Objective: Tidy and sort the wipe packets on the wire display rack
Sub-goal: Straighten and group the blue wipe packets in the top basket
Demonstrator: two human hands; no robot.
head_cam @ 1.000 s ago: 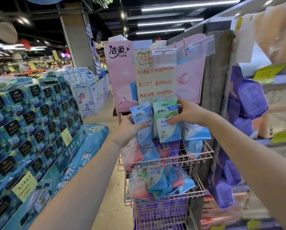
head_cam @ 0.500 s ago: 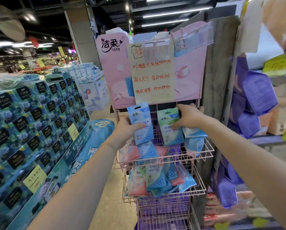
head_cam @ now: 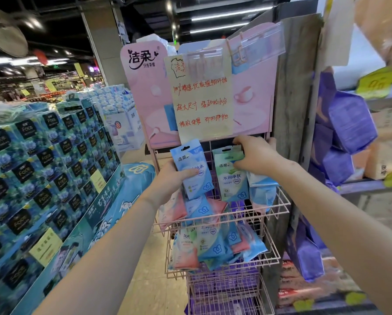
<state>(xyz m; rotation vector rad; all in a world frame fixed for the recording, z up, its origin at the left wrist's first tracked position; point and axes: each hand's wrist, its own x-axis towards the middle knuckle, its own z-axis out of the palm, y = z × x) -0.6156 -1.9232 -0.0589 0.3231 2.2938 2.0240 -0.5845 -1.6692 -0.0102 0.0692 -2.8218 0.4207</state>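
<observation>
- Left hand [head_cam: 174,178] fingers [head_cam: 191,172] are gripping a blue flat plastic wipe packet [head_cam: 194,169], centre frame.
- Right hand [head_cam: 256,155] fingers are pinching the top of a green-and-white flat wipe packet [head_cam: 231,176] just beside it.
- Both packets are hanging above the pink wire display rack [head_cam: 279,203], lower centre, where pink and blue packets are lying jumbled.

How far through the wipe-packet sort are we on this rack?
Early. Done: nothing looks clearly sorted. In hand: the left hand holds a blue packet, and the right hand has a grip on a green packet, both held up against the rack's back grid. Left: the top basket and middle basket both hold mixed pink, blue and green packets lying askew.
</observation>
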